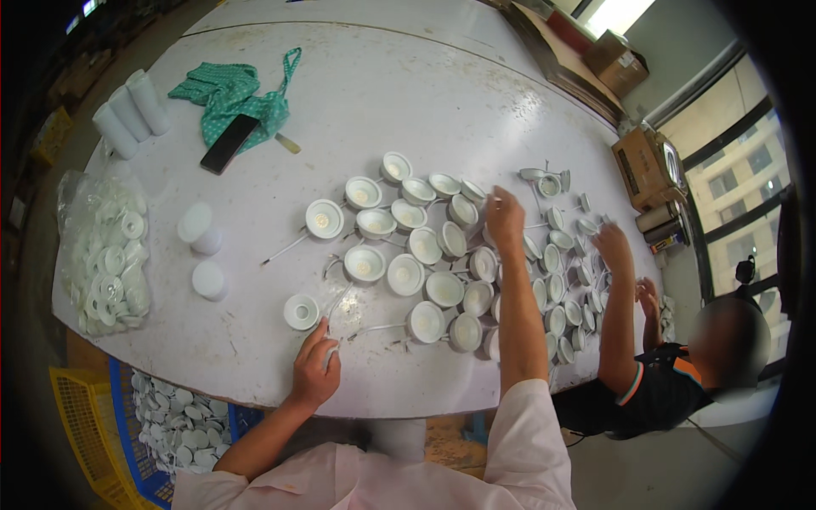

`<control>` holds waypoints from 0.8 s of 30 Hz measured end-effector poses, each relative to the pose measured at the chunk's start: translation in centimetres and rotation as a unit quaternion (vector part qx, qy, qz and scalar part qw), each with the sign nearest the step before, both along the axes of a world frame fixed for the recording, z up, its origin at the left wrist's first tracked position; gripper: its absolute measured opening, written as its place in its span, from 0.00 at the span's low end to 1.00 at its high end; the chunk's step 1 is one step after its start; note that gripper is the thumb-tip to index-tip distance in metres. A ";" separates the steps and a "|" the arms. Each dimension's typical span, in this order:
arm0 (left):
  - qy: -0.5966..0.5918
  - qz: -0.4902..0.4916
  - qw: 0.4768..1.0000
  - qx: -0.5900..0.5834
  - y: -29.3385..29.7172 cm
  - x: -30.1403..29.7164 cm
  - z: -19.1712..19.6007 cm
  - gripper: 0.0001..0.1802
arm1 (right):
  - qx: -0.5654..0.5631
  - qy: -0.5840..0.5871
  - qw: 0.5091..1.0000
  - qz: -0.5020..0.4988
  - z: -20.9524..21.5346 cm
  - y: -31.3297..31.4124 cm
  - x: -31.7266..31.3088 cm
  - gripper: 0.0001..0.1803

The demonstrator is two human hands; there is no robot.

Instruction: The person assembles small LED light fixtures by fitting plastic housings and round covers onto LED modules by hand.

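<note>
Many round white downlights with thin wire leads stand in loose rows on the table. My left hand rests at the table's near side, index finger and thumb apart. Its fingertip is beside a white ring-shaped piece and the end of a wire; I see nothing gripped. My right hand reaches over the far part of the rows, its fingers curled together by a downlight. What lies between those fingers is hidden and slightly blurred.
A clear bag of white rings, white cylinders, stacked white discs, a green dotted cloth and a phone occupy the left. Below is a blue crate of white parts. At right, a person's hand works among more downlights.
</note>
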State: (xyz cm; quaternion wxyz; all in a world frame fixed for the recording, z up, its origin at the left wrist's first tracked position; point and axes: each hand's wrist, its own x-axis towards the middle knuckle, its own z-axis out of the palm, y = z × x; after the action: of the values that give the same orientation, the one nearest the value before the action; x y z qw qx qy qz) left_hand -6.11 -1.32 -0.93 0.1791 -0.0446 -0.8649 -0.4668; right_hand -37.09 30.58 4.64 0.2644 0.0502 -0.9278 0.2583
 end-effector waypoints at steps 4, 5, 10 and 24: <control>-0.004 0.004 1.000 -0.001 -0.1 -0.2 0.3 0.10 | 0.076 -0.070 0.986 -0.130 -2.1 6.2 -5.4 0.18; 0.004 0.006 1.000 -0.006 -0.1 -0.3 0.3 0.10 | 0.074 -0.071 0.986 -0.130 -2.3 7.0 -6.4 0.18; 0.008 0.011 1.000 -0.007 0.2 -0.5 -0.2 0.09 | 0.085 -0.131 0.969 -0.194 -2.8 9.6 -10.2 0.30; -0.006 0.023 0.999 -0.031 0.3 -0.5 0.3 0.09 | 0.049 -0.162 0.953 -0.249 -1.8 7.9 -14.7 0.35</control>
State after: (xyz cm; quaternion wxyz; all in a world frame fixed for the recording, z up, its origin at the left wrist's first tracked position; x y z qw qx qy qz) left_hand -6.62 -1.06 -0.63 0.1832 -0.0270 -0.8808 -0.4357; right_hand -51.76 38.53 2.79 0.1636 -0.2124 -0.9527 0.1428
